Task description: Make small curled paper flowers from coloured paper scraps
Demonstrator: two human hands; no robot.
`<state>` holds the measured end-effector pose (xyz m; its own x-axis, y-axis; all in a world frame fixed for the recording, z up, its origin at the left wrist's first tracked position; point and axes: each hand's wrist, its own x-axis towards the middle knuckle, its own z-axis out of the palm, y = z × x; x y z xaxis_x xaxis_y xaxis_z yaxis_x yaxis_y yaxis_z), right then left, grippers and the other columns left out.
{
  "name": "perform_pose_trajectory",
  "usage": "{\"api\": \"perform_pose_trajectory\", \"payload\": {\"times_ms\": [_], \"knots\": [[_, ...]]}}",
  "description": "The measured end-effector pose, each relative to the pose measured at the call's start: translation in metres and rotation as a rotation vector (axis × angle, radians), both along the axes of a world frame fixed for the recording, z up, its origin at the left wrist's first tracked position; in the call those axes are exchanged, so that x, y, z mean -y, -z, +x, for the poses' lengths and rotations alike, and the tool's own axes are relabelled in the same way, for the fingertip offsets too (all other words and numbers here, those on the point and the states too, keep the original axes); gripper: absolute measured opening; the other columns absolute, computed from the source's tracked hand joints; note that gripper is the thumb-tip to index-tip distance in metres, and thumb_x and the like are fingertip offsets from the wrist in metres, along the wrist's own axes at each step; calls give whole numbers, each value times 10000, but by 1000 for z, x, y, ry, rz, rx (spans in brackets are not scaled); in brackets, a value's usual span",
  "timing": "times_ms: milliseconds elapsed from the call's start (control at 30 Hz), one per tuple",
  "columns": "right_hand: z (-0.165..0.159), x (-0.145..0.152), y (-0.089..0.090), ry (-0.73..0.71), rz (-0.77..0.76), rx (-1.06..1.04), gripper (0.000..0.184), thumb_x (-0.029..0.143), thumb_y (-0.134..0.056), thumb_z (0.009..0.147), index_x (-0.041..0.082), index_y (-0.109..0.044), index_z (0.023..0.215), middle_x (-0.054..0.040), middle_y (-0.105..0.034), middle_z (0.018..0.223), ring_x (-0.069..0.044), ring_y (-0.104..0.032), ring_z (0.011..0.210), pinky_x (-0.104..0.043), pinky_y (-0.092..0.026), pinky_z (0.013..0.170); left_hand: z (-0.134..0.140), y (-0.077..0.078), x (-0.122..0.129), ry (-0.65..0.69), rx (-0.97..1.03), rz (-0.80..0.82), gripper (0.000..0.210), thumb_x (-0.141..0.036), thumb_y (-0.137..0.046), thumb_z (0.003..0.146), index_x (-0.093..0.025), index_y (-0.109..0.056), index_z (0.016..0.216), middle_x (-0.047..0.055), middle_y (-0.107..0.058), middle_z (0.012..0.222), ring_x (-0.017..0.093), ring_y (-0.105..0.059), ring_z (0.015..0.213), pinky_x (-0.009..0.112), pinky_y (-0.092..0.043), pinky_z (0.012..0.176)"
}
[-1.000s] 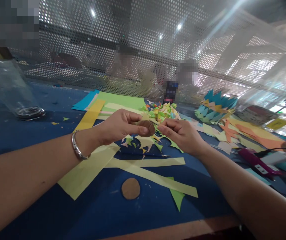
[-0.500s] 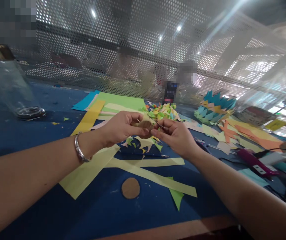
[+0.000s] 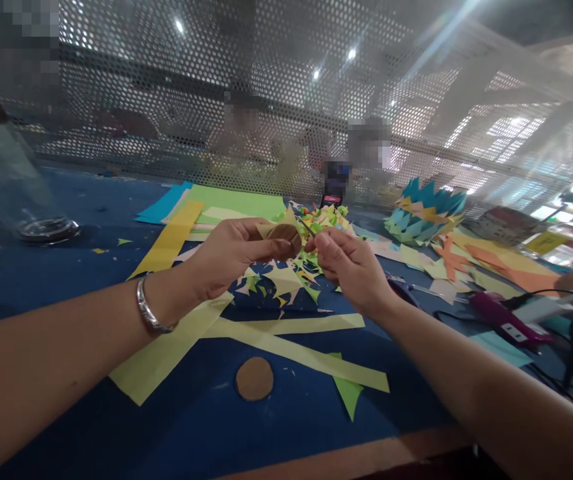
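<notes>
I have the brown disc [image 3: 286,236] up above the tabletop [image 3: 206,420], roughly midway between the two hands. Pale paper [image 3: 290,217] shows with it, a point rising over its top edge. The left hand [image 3: 233,252] has its grip closed on disc and paper, thumb across the near face. The right hand [image 3: 350,263] is just beside them, thumb and fingers pinched together with a thin dark blade [image 3: 308,229] jutting from them toward the paper; I can't tell what the rest of that tool looks like, as the fingers hide it. A bracelet [image 3: 149,310] circles the left wrist.

Under and beyond the hands I see a heap of scraps [image 3: 327,219], with a phone [image 3: 335,190] upright behind it. Nearer me, a second disc [image 3: 255,379] lies flat, close to two pale strips [image 3: 323,359]; one of these overlaps a green scrap [image 3: 349,399]. Coloured sheets [image 3: 246,202] lie farther back on the left, and a glass jar [image 3: 13,180] stands at far left. On the right I have a layered paper crown [image 3: 422,215], orange strips [image 3: 450,259] and a purple power strip [image 3: 506,319]. A perforated screen [image 3: 181,87] spans the back.
</notes>
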<state>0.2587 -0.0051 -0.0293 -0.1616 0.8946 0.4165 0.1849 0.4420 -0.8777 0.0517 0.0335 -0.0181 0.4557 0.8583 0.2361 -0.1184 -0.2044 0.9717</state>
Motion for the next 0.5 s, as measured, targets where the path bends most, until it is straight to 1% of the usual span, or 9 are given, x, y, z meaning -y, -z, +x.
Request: {"api": "perform_pose_trajectory", "payload": {"times_ms": [67, 200, 433, 500], "knots": [[1, 0, 0, -3, -40, -4, 427, 592, -566, 937, 182, -594, 821, 84, -266, 566, -67, -213, 474, -245, -149, 435, -2, 1, -4, -34, -17, 15, 224, -329, -830, 727, -169, -781, 876, 49, -745, 809, 143, -636, 733, 269, -450, 675], [0, 1, -1, -14, -82, 38, 441, 598, -572, 932, 182, -583, 783, 93, -241, 534, -65, -189, 459, -247, -125, 428, -5, 3, -8, -76, -13, 48, 236, -330, -844, 706, -157, -760, 843, 39, -724, 768, 134, -618, 696, 264, -430, 640], [2, 1, -2, 20, -99, 55, 466, 619, -567, 923, 184, -565, 755, 84, -274, 539, -62, -208, 457, -242, -136, 423, -5, 4, -10, -27, 14, 60, 258, -336, -844, 715, -158, -767, 886, 58, -746, 848, 155, -653, 776, 285, -473, 735], [3, 2, -2, 23, -100, 73, 473, 624, -568, 919, 183, -564, 747, 85, -273, 537, -61, -202, 455, -242, -138, 420, -5, 3, -9, -17, 8, 54, 257, -331, -843, 721, -152, -769, 890, 67, -749, 857, 157, -656, 782, 288, -476, 741]]}}
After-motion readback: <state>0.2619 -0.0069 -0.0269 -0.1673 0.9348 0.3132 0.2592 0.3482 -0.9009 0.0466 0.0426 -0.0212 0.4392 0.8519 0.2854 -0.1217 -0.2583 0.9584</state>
